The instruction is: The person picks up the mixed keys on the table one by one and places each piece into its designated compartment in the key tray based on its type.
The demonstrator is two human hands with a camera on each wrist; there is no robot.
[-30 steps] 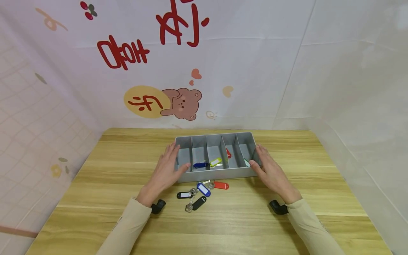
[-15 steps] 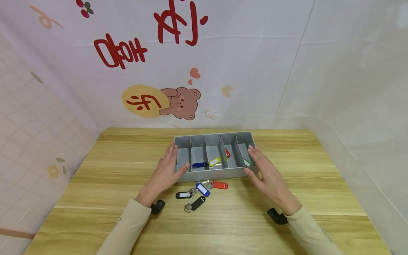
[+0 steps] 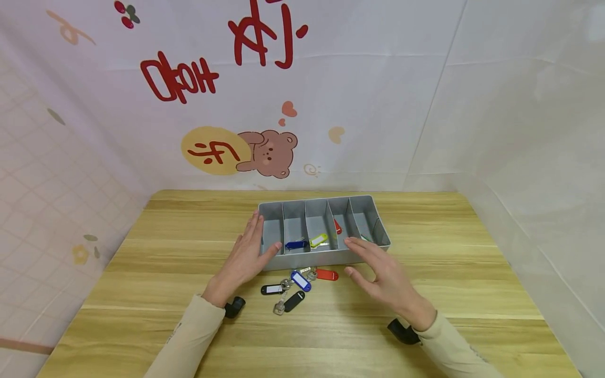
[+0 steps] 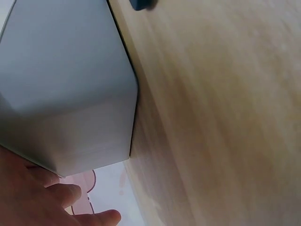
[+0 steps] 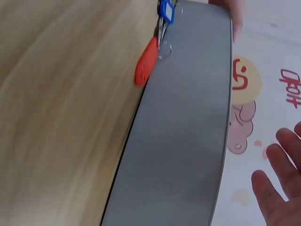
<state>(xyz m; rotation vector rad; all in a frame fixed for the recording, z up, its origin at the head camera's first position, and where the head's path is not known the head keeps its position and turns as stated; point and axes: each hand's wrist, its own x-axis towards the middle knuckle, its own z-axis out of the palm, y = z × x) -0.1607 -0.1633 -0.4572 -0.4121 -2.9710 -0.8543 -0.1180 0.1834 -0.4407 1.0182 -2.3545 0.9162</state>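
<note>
A grey divided box (image 3: 326, 257) with several compartments stands on the table. My left hand (image 3: 241, 257) rests at its left end, fingers straight along the outside and thumb over the front rim. My right hand (image 3: 385, 275) hovers with straight fingers over the front rim towards the right, holding nothing. Inside the box lie a dark blue key tag (image 3: 296, 244), a yellow key tag (image 3: 319, 240), a red tag (image 3: 337, 227) and a partly hidden green tag (image 3: 366, 238). In front sit keys with a red key tag (image 3: 327, 274), a blue key tag (image 3: 301, 281) and two black ones (image 3: 294, 301).
The wooden table (image 3: 472, 273) runs back to a white printed curtain (image 3: 378, 105) with a bear drawing. A black fitting (image 3: 403, 332) sits at my right wrist, another at the left. In the right wrist view the loose red tag (image 5: 146, 62) lies against the box's front wall.
My right hand has left the box's right end and moved left and towards me, uncovering that end compartment. The box shifted slightly left in view; my left hand stays at its end.
</note>
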